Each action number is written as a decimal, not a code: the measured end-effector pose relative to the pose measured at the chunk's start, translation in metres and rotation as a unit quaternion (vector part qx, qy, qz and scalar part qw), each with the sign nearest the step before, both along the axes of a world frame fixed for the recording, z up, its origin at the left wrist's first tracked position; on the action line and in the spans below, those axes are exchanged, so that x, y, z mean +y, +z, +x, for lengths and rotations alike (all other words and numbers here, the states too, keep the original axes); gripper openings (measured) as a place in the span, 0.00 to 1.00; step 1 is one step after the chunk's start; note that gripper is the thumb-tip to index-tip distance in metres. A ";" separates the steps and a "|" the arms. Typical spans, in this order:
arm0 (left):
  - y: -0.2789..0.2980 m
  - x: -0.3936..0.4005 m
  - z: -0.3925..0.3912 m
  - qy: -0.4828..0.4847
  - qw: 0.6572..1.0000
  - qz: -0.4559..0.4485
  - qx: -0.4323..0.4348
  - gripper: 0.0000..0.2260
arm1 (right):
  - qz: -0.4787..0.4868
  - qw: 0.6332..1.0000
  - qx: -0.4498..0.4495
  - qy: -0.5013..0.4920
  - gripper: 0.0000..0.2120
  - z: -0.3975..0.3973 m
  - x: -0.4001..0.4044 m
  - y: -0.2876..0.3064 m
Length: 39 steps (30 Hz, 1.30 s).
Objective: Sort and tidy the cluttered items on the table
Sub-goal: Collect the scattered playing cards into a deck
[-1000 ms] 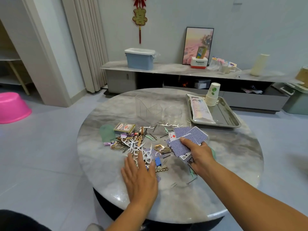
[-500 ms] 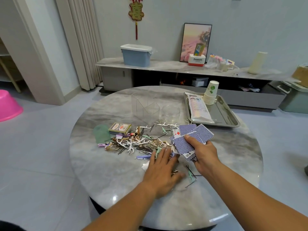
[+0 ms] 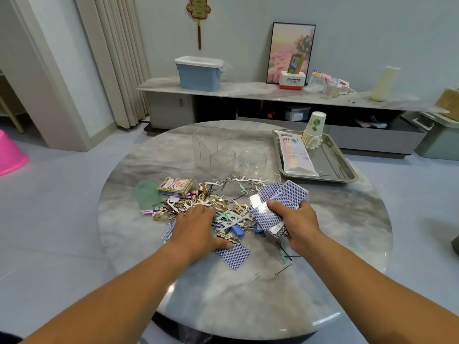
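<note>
The left hand [image 3: 196,228] lies flat, fingers extended, on the heap of white floss picks, hairpins and clips [image 3: 211,207] on the round grey marble surface [image 3: 347,232], its thumb touching a single blue-backed playing card [image 3: 233,255]. That card, long axis slanting toward the near right, lies just beside this hand. The right hand [image 3: 295,222], farther off, grips a fanned bundle of blue-backed cards [image 3: 278,199].

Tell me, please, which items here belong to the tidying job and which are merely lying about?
Job: playing cards, loose card, card box, floss picks and hair clips, clear organiser, jar.
Lying about: tray, paper cups, blue bin, pink basin.
</note>
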<state>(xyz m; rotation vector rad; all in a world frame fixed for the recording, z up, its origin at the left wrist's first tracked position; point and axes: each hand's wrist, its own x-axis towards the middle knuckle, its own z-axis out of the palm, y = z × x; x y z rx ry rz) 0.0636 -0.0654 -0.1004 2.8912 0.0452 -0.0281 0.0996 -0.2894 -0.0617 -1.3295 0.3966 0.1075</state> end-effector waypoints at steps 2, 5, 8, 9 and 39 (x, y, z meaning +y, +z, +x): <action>0.003 -0.005 0.007 0.021 0.999 -0.018 0.029 0.28 | -0.033 0.998 0.031 0.041 0.20 0.002 -0.002 0.001; 0.001 -0.001 0.014 0.061 0.997 -0.040 0.020 0.16 | -0.058 0.987 0.075 0.127 0.23 0.002 -0.006 0.005; -0.008 0.006 0.009 0.100 0.991 -0.071 -0.058 0.13 | -0.068 0.975 0.105 0.184 0.25 0.000 -0.012 0.004; -0.011 0.004 0.004 0.091 0.986 -0.090 -0.103 0.12 | -0.074 0.971 0.116 0.196 0.26 0.001 -0.015 0.004; -0.007 0.016 0.030 -0.165 0.978 0.095 -0.087 0.17 | -0.673 0.550 -0.249 0.428 0.10 -0.003 0.038 -0.002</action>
